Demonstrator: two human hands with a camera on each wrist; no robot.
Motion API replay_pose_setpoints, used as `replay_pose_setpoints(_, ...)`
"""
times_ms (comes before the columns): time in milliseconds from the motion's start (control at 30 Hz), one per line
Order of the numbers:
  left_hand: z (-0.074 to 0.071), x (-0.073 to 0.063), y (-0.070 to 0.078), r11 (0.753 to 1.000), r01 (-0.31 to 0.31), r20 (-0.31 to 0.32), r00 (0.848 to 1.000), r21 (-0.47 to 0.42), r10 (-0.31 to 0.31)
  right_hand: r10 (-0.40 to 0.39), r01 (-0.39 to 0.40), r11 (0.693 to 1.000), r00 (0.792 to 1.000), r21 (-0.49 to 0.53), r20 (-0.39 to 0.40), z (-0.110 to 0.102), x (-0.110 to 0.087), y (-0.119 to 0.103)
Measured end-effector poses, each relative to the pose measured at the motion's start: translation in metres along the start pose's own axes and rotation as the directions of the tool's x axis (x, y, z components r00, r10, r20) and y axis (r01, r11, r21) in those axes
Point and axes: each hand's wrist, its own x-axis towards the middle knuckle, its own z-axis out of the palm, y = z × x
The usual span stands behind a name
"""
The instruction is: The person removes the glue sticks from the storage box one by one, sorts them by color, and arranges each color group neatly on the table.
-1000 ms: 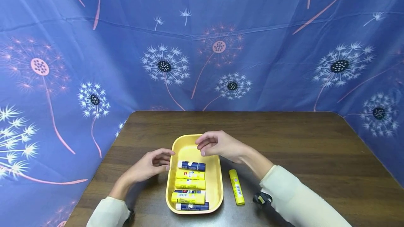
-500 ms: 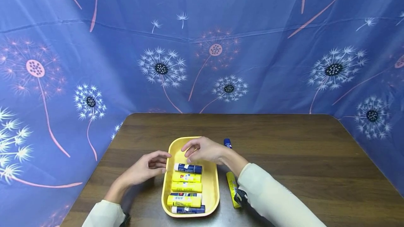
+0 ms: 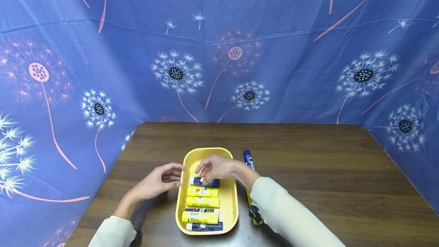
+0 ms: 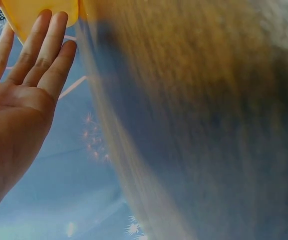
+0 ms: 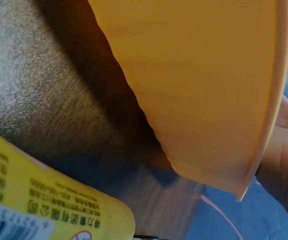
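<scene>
A yellow tray (image 3: 233, 201) holds several glue sticks lying crosswise in a row, some yellow, some dark blue. My left hand (image 3: 159, 180) is at the tray's left rim, thumb and fingers spread apart; in the left wrist view its fingers (image 4: 44, 55) are straight and reach to the tray wall. Over the tray is my right hand (image 3: 217, 167), fingers loosely bent with a gap to the thumb. Its thumb overlaps the rearmost blue glue stick (image 3: 214, 183) in the head view. Just in front of that lies a yellow glue stick (image 3: 209, 192).
Right of the tray, a blue glue stick (image 3: 248, 157) lies on the brown table (image 3: 326, 170). Nearer me is a yellow glue stick (image 5: 59, 205), partly covered by my right sleeve in the head view. A blue dandelion-print cloth (image 3: 291, 48) hangs behind the table.
My right hand has moved left and lower, from the tray's right rim to above the rearmost blue glue stick. A blue glue stick on the table has come into sight behind it. The left hand stays.
</scene>
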Motion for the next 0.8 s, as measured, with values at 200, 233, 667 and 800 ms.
replay_pose_setpoints(200, -0.001, 0.000, 0.000, 1.000, 0.003, 0.003, 1.000, 0.001, -0.003, 0.014, -0.017, 0.994, 1.000, -0.108, -0.023, 0.006, 0.003, -0.001)
replay_pose_setpoints(233, -0.001, 0.000, 0.000, 1.000, 0.003, 0.003, 1.000, 0.001, -0.003, 0.013, -0.017, 0.992, 0.999, -0.126, -0.032, 0.007, 0.003, -0.001)
replay_pose_setpoints(667, 0.000, 0.001, -0.004, 1.000, -0.021, 0.000, 1.000, 0.004, 0.021, -0.020, 0.010, 0.982, 0.999, -0.190, -0.050, 0.017, 0.007, 0.003)
replay_pose_setpoints(800, 0.000, 0.002, -0.005, 0.999, -0.031, 0.001, 1.000, 0.021, 0.031, -0.028, 0.017, 0.979, 0.998, -0.205, -0.050, 0.017, 0.007, 0.003)
